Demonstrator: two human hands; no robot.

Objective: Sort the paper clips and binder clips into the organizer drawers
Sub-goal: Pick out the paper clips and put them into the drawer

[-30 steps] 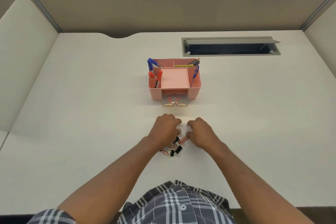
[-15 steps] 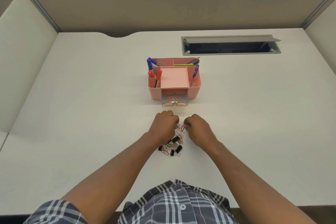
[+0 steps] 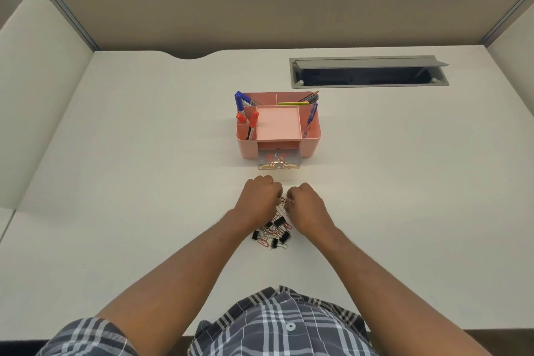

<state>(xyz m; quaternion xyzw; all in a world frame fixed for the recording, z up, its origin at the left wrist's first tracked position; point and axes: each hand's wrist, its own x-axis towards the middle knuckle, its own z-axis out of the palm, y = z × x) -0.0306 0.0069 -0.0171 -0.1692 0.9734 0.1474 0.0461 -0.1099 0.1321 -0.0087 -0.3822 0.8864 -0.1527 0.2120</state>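
Observation:
A pink organizer [image 3: 310, 140] stands mid-desk with its clear drawer [image 3: 279, 161] pulled out toward me; red and gold paper clips lie in it. A heap of black binder clips and red and silver paper clips [image 3: 273, 233] lies on the desk in front of me. My left hand [image 3: 260, 201] and my right hand [image 3: 306, 205] are fisted side by side above the far end of the heap. Both pinch a tangle of paper clips [image 3: 283, 202] between them.
Blue and red markers, pens and a pencil stand in the organizer's compartments. A grey cable hatch [image 3: 368, 71] is open at the back right of the desk. Partition walls close off the back and both sides.
Both hands have moved away from me toward the drawer, lifting off the heap with paper clips held between them. More of the heap shows now.

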